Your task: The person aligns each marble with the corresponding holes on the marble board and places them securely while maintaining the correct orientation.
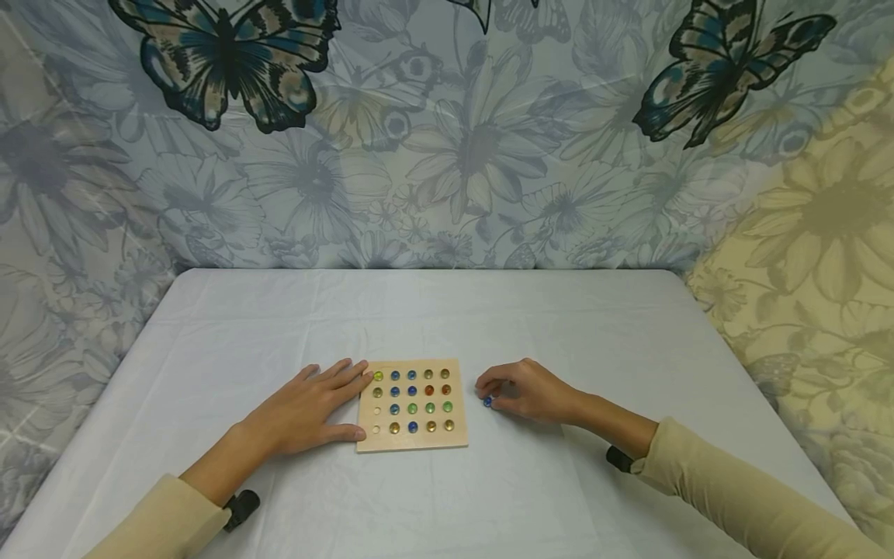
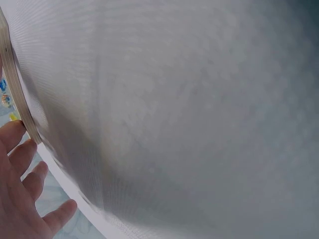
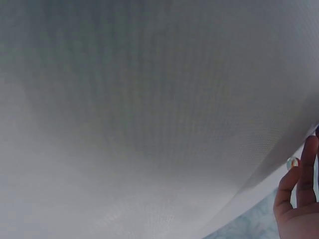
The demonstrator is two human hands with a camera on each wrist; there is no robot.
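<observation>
A square wooden board (image 1: 412, 443) lies flat on the table, with rows of glass marbles in its holes: blue, green, amber and red. Two holes at the lower left show bare. My left hand (image 1: 317, 407) rests at the board's left edge, fingers spread; its fingertips (image 2: 31, 149) touch the board's edge in the left wrist view. To the right of the board, my right hand (image 1: 528, 390) pinches a blue marble (image 1: 487, 401) low over the cloth. A clear marble (image 3: 292, 163) with an orange streak shows against a curled finger in the right wrist view.
A white cloth (image 1: 419, 310) covers the table. Behind it hangs a floral fabric (image 1: 482, 155) with butterflies, which also runs down both sides. A dark wrist camera (image 1: 241, 510) sits on the left wrist, another (image 1: 618, 459) on the right.
</observation>
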